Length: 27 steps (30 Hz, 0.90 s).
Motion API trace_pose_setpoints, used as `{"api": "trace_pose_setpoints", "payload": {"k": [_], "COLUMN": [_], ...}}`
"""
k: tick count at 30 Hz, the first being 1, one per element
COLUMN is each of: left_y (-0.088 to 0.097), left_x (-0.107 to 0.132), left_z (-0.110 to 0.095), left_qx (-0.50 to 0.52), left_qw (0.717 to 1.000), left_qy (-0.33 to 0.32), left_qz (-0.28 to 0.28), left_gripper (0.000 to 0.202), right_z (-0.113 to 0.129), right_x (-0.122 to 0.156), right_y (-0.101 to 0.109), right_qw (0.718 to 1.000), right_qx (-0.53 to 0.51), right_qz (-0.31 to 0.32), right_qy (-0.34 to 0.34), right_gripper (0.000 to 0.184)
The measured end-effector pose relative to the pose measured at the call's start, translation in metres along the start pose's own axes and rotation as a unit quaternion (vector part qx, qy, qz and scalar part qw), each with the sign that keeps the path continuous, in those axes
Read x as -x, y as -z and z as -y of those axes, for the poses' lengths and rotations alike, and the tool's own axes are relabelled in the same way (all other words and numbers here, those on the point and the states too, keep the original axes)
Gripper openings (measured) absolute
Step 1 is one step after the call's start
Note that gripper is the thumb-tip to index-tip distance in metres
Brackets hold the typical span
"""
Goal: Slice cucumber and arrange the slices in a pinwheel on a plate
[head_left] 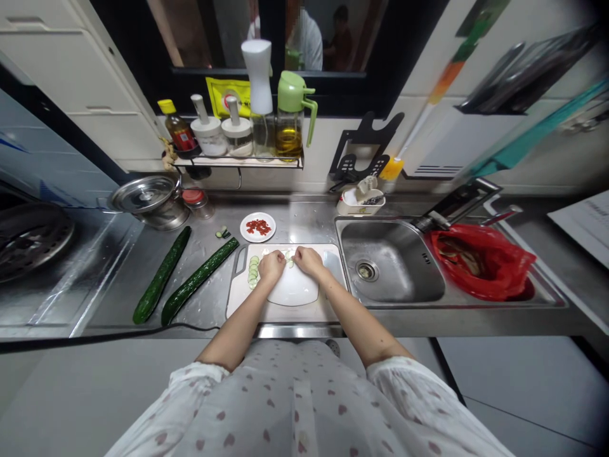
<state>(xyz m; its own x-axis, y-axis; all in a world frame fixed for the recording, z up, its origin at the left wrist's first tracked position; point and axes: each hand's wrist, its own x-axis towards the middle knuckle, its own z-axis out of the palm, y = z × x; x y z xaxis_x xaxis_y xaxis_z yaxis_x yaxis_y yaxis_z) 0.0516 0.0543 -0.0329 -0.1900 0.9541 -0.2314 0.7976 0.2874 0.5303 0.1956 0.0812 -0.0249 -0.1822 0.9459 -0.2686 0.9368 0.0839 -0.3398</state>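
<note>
Over the far part of a white plate (294,289), my left hand (273,265) and my right hand (307,259) are close together. Both have their fingers closed on pale green cucumber slices (289,259), partly hidden by the fingertips. The plate rests on a white cutting board (328,311) with a grey handle. Left of my left hand, a row of overlapping cucumber slices (254,273) lies on the board. Two long cucumbers (162,276) lie on the steel counter to the left, one with its end cut off. Small cucumber ends (222,233) are behind them.
A small plate of chopped red pieces (257,239) stands behind the board. A sink (394,266) adjoins on the right, with a red plastic bag (504,270) beyond it. A lidded steel pot (147,197) and a red-lidded jar (197,202) stand back left, below a condiment shelf (238,162).
</note>
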Motion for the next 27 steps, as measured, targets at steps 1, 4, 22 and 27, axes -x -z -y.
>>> {"api": "trace_pose_setpoints", "payload": {"k": [1,4,22,27], "left_y": [-0.0004,-0.0011,-0.0009,-0.0001], "left_x": [-0.0006,-0.0019,-0.0022,-0.0008], "left_z": [-0.0001,-0.0006,-0.0045,-0.0041], "left_qx": [-0.003,-0.012,-0.059,-0.060], "left_qw": [1.000,1.000,0.998,0.998], "left_qy": [0.000,0.001,-0.008,-0.016], "left_qz": [0.000,0.001,0.005,0.004], "left_gripper": [0.014,0.015,0.019,0.018], "right_z": [0.0008,0.0027,0.0055,0.0048], "right_x": [-0.0004,-0.0016,-0.0029,-0.0023], "right_y": [0.0001,0.0005,-0.0013,-0.0011], "right_qw": [1.000,1.000,0.998,0.999], "right_qx": [0.006,0.020,0.052,0.040], "right_qz": [0.003,0.010,0.014,0.015], "right_qy": [-0.004,-0.013,-0.014,-0.012], "right_gripper": [0.022,0.023,0.023,0.025]}}
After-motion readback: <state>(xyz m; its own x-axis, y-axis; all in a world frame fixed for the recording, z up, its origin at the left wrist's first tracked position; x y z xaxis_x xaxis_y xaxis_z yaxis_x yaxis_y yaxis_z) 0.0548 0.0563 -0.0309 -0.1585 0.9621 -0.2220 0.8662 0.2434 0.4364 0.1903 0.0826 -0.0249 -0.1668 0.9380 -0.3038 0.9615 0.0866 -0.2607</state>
